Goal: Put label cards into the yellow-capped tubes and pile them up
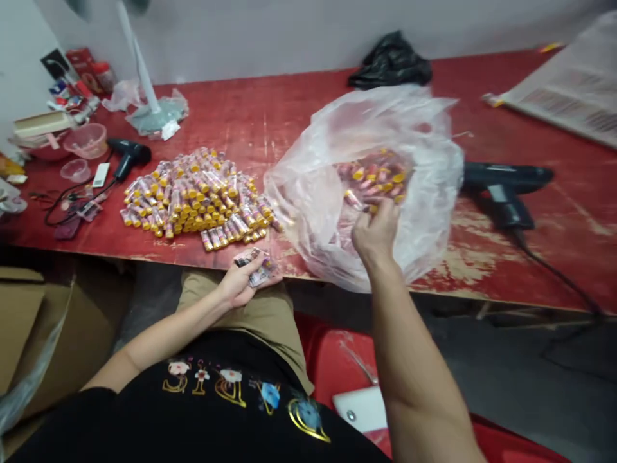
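My left hand [241, 281] is closed around a few small printed plastic sleeves [263, 273], held over my lap at the table's front edge. My right hand [376, 233] reaches into an open clear plastic bag [313, 157], its fingers curled down among small tubes with yellow ends [378, 177]. Its fingertips are partly hidden, so what they grip cannot be made out. One tube [353, 199] lies right beside the thumb. To the left of the bag, a large heap of similar pink-and-yellow tubes [202, 193] is piled on the red table, some lined up along its front.
A black heat gun or dryer [506, 183] lies right of the bag, its cord trailing off the edge. Another dryer [129, 154], plastic tubs [85, 140] and a lamp stand [157, 116] are at left. A black bag [391, 61] sits behind. A cardboard box [72, 341] stands below left.
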A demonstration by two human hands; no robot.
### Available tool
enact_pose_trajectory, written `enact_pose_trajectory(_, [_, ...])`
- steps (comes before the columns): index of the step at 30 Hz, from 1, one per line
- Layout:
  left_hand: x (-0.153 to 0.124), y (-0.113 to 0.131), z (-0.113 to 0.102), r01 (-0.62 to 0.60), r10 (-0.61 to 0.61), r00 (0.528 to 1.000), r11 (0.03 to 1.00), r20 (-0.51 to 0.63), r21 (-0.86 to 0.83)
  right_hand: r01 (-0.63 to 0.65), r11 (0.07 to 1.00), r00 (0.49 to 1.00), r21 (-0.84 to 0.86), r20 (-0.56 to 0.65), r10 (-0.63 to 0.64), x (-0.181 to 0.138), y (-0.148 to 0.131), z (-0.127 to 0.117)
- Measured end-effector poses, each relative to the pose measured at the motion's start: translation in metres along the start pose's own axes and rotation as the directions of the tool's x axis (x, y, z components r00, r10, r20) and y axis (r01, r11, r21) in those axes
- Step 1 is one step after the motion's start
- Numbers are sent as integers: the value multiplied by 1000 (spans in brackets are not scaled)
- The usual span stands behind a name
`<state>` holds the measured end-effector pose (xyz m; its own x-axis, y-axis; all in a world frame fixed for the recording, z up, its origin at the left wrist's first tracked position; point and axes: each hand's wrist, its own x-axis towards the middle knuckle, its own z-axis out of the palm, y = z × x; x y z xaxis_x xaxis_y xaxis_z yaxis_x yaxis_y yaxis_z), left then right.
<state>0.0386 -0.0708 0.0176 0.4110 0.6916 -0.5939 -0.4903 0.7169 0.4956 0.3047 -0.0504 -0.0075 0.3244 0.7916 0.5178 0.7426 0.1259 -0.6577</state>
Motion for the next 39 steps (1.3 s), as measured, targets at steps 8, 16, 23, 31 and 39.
enact_pose_trajectory(8, [-17, -13, -9, -245, 245, 969, 969, -23, 20, -295, 854, 947, 428, 250, 202, -116, -108, 40])
enact_pose_trajectory(16, [-14, -5, -15, -340, 340, 940, 940, -11, 29, -360, 797, 933, 486, 195, 303, -111, -129, 48])
enact_pose_trajectory(23, [8, 4, -15, -305, 303, 952, 949, 34, 79, -346, 802, 938, 486, 162, 307, -87, -120, 67])
enact_pose_trajectory(31, [31, 14, 4, -154, 150, 983, 987, -106, -38, -417, 746, 909, 520, 255, 330, -68, -87, 78])
enact_pose_trajectory(39, [43, 26, 17, -47, 36, 975, 998, -219, -44, -355, 499, 868, 790, 80, 491, -68, -67, 46])
